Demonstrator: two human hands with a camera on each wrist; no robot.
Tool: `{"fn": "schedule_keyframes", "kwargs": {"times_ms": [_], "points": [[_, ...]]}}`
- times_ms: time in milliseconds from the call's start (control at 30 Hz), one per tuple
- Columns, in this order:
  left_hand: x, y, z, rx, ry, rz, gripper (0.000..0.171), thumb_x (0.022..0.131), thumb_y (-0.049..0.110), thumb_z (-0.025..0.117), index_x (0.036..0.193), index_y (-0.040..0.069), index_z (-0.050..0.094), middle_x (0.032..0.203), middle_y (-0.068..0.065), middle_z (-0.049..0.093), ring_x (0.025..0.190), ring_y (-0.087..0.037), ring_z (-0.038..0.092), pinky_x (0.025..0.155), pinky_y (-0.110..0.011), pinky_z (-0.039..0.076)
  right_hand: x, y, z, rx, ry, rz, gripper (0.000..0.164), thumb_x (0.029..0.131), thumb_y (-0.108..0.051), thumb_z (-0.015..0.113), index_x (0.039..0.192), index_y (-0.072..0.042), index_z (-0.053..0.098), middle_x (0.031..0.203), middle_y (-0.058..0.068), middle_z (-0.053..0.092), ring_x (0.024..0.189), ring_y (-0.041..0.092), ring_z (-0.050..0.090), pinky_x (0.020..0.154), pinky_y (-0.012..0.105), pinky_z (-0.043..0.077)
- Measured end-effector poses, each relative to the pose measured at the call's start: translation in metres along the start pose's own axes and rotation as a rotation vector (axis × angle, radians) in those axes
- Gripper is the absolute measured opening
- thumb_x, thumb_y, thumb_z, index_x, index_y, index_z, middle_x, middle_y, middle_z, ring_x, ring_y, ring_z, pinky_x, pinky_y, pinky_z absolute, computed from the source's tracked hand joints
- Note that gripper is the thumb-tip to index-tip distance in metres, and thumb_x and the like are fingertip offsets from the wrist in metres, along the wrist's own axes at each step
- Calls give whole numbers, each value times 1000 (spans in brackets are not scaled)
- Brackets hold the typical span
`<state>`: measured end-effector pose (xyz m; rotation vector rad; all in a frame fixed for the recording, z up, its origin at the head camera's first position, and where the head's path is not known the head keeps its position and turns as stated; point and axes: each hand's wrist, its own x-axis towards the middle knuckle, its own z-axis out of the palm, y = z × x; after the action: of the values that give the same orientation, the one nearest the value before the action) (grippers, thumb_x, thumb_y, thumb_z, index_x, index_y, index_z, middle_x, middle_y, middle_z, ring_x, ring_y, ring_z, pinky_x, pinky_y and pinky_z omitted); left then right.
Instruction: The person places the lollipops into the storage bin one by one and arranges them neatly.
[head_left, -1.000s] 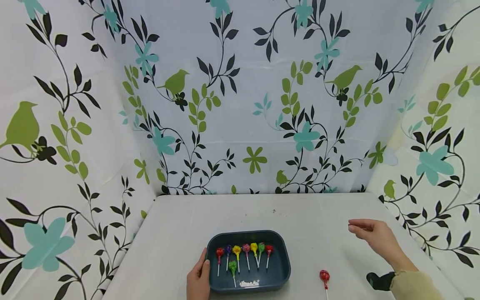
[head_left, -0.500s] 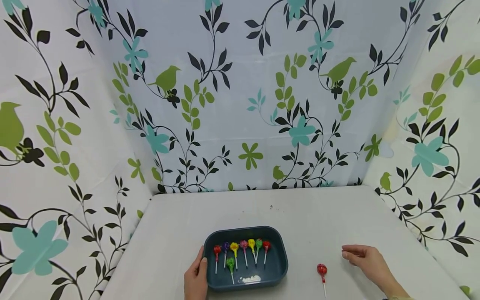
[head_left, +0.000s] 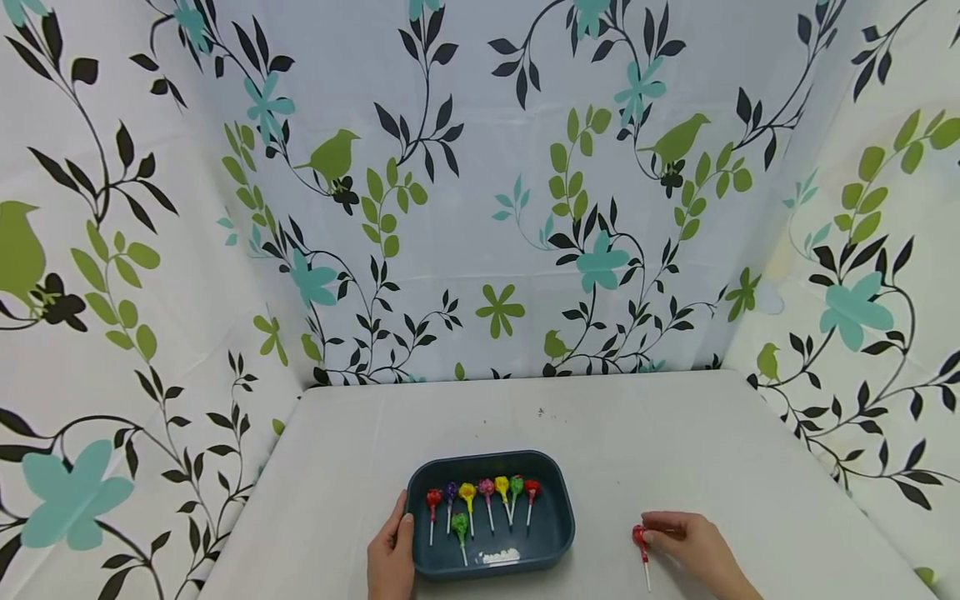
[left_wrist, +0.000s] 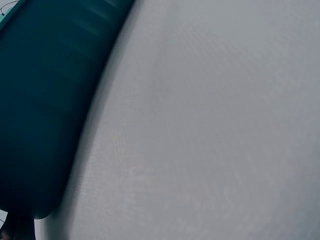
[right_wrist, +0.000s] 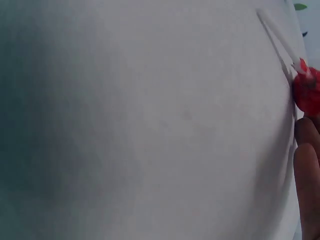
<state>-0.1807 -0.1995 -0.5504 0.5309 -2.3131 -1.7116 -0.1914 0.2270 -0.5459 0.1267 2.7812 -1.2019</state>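
Observation:
My left hand [head_left: 391, 546] grips the left side of a dark blue tray [head_left: 555, 546], thumb at the rim. In the tray lie several wrapped lollipops, most in a row: red, purple, yellow, pink and green heads, with a green lollipop [head_left: 460, 525] lower down. To the right of the tray, my right hand [head_left: 693, 546] pinches the head of a red lollipop [head_left: 639, 537] between thumb and fingers; its white stick points toward me. The right wrist view shows the red head [right_wrist: 306, 92] at the fingertips, the stick along the table. In the left wrist view the tray's outer wall [left_wrist: 45, 110] fills the left.
A white-covered table [head_left: 360, 442] carries the tray and the loose lollipop. Behind it and at both sides hangs a white curtain [head_left: 450, 333] printed with leaves, birds and flowers. A white patch [head_left: 500, 557] shows on the tray floor's near side.
My right hand has come down and left from the table's right side to the red lollipop and taken hold of its head. My left hand stays on the tray; the head view tilted slightly.

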Motion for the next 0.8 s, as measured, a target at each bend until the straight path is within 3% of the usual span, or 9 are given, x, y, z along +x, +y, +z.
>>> {"fn": "schedule_keyframes", "kwargs": {"times_ms": [200, 500, 633, 800], "points": [[1, 0, -1, -7, 8, 8, 43, 109, 19, 48, 150, 7, 51, 152, -17, 49, 144, -37, 46, 115, -51, 40, -3, -9, 7, -109, 41, -91, 24, 84, -25, 82, 106, -14, 82, 98, -4, 81, 98, 17, 76, 86, 35, 62], [0, -2, 0, -3, -5, 7, 43, 108, 17, 49, 150, 7, 51, 152, -16, 50, 144, -36, 46, 115, -51, 40, 2, -17, -8, -78, 53, -94, 21, 86, -22, 80, 106, -15, 82, 97, -3, 81, 88, 8, 75, 76, 25, 62], [0, -2, 0, -3, 2, 20, 42, 108, 16, 49, 149, 6, 52, 151, -17, 51, 142, -37, 48, 114, -52, 41, 14, -44, -31, -59, 71, -124, 24, 91, -22, 76, 112, -10, 79, 101, 3, 80, 90, 14, 76, 76, 29, 64], [1, -3, -1, -11, 4, 13, 42, 108, 17, 49, 149, 6, 52, 151, -17, 51, 143, -38, 47, 114, -52, 41, 34, -91, -62, -90, 121, -246, 28, 95, -20, 73, 118, -6, 77, 105, 8, 80, 96, 23, 76, 83, 42, 64]]}}
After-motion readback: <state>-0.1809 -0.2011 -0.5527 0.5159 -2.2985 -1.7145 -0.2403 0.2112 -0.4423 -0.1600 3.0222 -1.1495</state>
